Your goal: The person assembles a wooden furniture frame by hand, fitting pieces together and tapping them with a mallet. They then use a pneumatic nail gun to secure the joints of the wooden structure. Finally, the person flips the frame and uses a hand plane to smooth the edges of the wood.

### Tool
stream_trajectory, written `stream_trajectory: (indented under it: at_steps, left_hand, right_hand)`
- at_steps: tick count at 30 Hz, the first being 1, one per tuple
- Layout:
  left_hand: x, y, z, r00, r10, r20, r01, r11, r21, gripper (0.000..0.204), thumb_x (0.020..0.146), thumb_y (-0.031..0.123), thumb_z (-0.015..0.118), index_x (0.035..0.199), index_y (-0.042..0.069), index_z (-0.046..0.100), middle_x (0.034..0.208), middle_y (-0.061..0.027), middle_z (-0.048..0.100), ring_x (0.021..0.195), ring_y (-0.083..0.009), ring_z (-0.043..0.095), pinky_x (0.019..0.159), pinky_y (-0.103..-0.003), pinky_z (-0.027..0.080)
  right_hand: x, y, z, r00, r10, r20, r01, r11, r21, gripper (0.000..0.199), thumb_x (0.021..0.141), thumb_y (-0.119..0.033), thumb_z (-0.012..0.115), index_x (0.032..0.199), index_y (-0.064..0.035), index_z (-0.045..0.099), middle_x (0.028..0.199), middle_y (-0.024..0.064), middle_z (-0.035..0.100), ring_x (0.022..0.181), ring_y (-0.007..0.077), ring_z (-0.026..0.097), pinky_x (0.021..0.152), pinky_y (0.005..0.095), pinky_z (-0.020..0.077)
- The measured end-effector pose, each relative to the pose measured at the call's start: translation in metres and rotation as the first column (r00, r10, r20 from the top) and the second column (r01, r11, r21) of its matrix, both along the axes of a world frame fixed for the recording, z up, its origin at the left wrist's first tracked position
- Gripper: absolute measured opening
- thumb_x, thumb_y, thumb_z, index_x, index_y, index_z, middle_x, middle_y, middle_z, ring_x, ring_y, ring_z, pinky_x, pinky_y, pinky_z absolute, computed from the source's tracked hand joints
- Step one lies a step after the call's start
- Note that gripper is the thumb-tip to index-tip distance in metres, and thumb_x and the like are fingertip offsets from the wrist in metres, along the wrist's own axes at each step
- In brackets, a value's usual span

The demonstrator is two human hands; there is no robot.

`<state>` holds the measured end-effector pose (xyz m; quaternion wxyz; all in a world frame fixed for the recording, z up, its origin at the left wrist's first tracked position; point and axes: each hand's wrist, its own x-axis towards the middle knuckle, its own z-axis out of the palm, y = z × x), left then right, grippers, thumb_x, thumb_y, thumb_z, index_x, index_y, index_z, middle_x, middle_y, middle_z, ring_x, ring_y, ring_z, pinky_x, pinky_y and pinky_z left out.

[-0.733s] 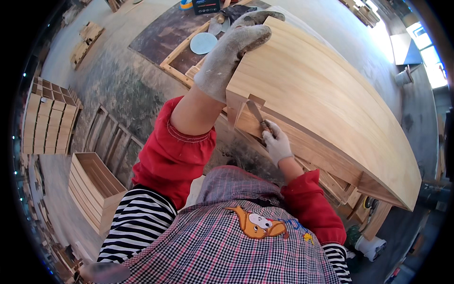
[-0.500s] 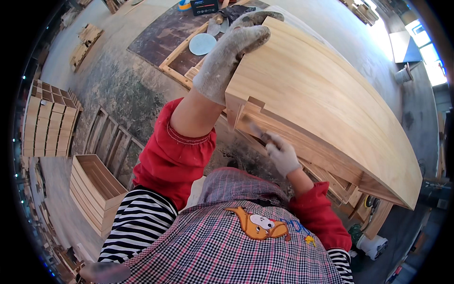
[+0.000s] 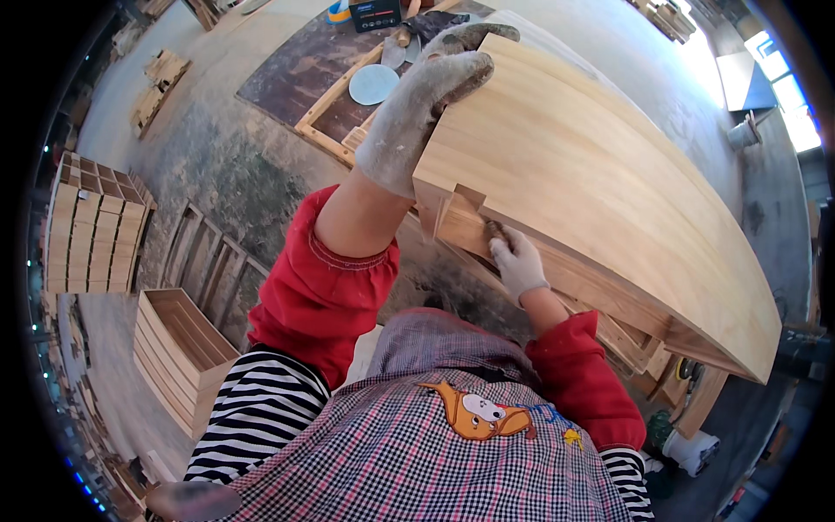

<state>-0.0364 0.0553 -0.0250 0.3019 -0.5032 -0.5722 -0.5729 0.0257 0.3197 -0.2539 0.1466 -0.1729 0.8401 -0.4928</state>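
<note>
A large pale wooden furniture piece (image 3: 574,165), with a flat panel on top and an open recess along its near side, lies tilted in front of me. My left hand (image 3: 417,104), in a dusty grey glove, is closed around its far left corner, thumb on the panel's edge. In a whitish glove, my right hand (image 3: 519,264) is at the recess just below the notch in the panel. It grips a small hand tool with a dark handle (image 3: 496,230), which looks like a putty knife; its blade is hidden now.
Behind my left hand a dark board (image 3: 287,65) bears a wooden frame (image 3: 317,113), a pale round disc (image 3: 373,84) and a black box (image 3: 376,14). Wooden drawer boxes (image 3: 178,348), a slatted rack (image 3: 213,248) and a stacked crate (image 3: 96,230) stand left. A white bucket (image 3: 691,451) sits lower right.
My right hand has moved slightly up and inward toward the recess, and the tool's blade, blurred before, no longer shows. My left hand keeps its hold on the corner.
</note>
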Motion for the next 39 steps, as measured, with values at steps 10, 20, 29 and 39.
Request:
stream_trajectory:
  at_steps: [10, 20, 29, 39]
  left_hand:
    - [0.016, 0.017, 0.007, 0.956, -0.147, 0.253, 0.093, 0.973, 0.212, 0.048, 0.095, 0.022, 0.052, 0.136, -0.001, 0.044, 0.145, -0.0308, 0.034, 0.133, -0.0421, 0.038, 0.109, -0.052, 0.032]
    - [0.017, 0.023, 0.013, 0.947, -0.084, 0.309, 0.006, 0.970, 0.244, 0.045, 0.095, 0.024, 0.051, 0.133, 0.001, 0.048, 0.145, -0.0226, 0.040, 0.132, -0.0339, 0.042, 0.109, -0.043, 0.033]
    - [0.026, 0.022, 0.024, 0.778, -0.253, 0.576, 0.001, 0.916, 0.400, 0.038, 0.091, 0.014, 0.054, 0.128, 0.005, 0.050, 0.132, -0.0090, 0.050, 0.120, -0.0152, 0.049, 0.101, -0.031, 0.040]
    - [0.031, 0.025, 0.045, 0.490, -0.367, 0.791, -0.078, 0.885, 0.459, 0.038, 0.091, 0.012, 0.051, 0.128, 0.007, 0.053, 0.115, -0.0022, 0.059, 0.103, -0.0079, 0.056, 0.087, -0.024, 0.047]
  right_hand:
    - [0.004, 0.008, 0.019, 0.998, 0.045, 0.035, -0.044, 0.999, -0.018, 0.040, 0.092, -0.010, 0.056, 0.130, 0.0018, 0.051, 0.097, 0.0025, 0.060, 0.083, 0.0114, 0.053, 0.076, 0.0271, 0.0465]
    - [0.011, 0.019, 0.047, 0.981, 0.127, 0.145, -0.123, 0.992, -0.037, 0.042, 0.093, -0.017, 0.053, 0.131, 0.0012, 0.050, 0.112, 0.0082, 0.060, 0.100, 0.0192, 0.055, 0.089, 0.0316, 0.0454]
    - [0.023, 0.009, 0.081, 0.919, 0.171, 0.355, -0.176, 0.984, -0.018, 0.047, 0.093, -0.038, 0.051, 0.126, -0.0055, 0.056, 0.123, 0.0179, 0.061, 0.115, 0.0352, 0.056, 0.098, 0.0421, 0.0433]
    - [0.023, -0.018, 0.049, 0.996, 0.021, 0.089, -0.024, 0.999, 0.037, 0.045, 0.090, -0.007, 0.055, 0.134, 0.0003, 0.047, 0.114, 0.0145, 0.063, 0.102, 0.0178, 0.060, 0.091, 0.0296, 0.0453]
